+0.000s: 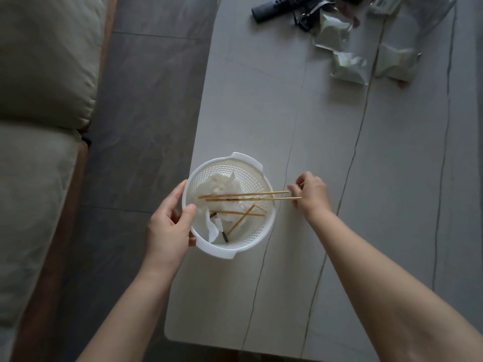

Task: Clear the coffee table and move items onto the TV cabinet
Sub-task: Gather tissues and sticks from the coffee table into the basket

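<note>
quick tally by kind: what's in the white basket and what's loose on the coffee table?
Colander basket: 1
Long skewers held at one end by the right hand, lying across the rim: 2
Skewers or pieces down in the basket: about 4, overlapping
Crumpled tissue: 1 wad
Remote: 1
Clear packets: at least 3
Total: about 12
The left hand grips the basket rim.

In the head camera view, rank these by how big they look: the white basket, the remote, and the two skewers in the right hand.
1. White basket, clearly largest.
2. Two skewers and remote: not ranked. The skewers look longer but thinner, and the remote lies farther away, cut off by the frame's edge.
</note>
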